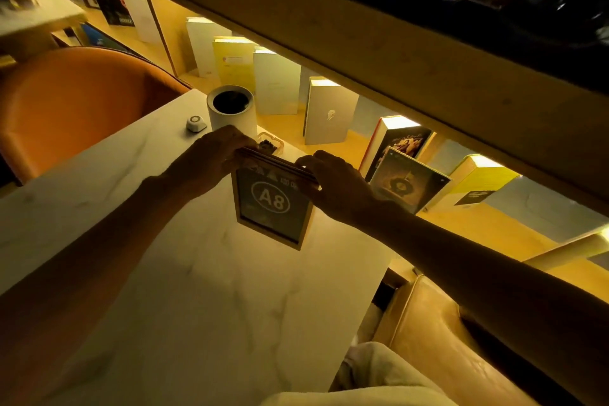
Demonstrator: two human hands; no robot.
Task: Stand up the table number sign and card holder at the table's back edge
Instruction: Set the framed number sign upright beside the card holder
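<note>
Pale marble-look table (204,290), smooth and veined, rectangular, running from 7 o'clock up toward 12. On it, upright near the far edge: a table number sign (273,204), a flat rectangular wooden frame with a dark face reading "A8" in a white oval. Gripped at its top edge from both sides. Left hand (211,158) at 10 o'clock of the frame, fingers curled closed over the top left corner. Right hand (336,184) at 2 o'clock, fingers pinched shut on the top right corner. Bottom edge of the frame resting on the tabletop, or just over it; cannot tell which.

Just behind the sign at 12 o'clock, a small clear plastic holder (271,143) with something dark inside, partly hidden by the frame. Further at 11 o'clock, a white matte cylinder (231,112) with a dark open top, and beside it a small rounded white button (196,123).

Wide bare tabletop at 6 o'clock. Right table edge close at 3 o'clock, dropping to a tan leather seat (438,339). Orange chair (75,102) at 9 o'clock. Past the far edge, a lit wooden shelf (379,53) with upright books (326,115).
</note>
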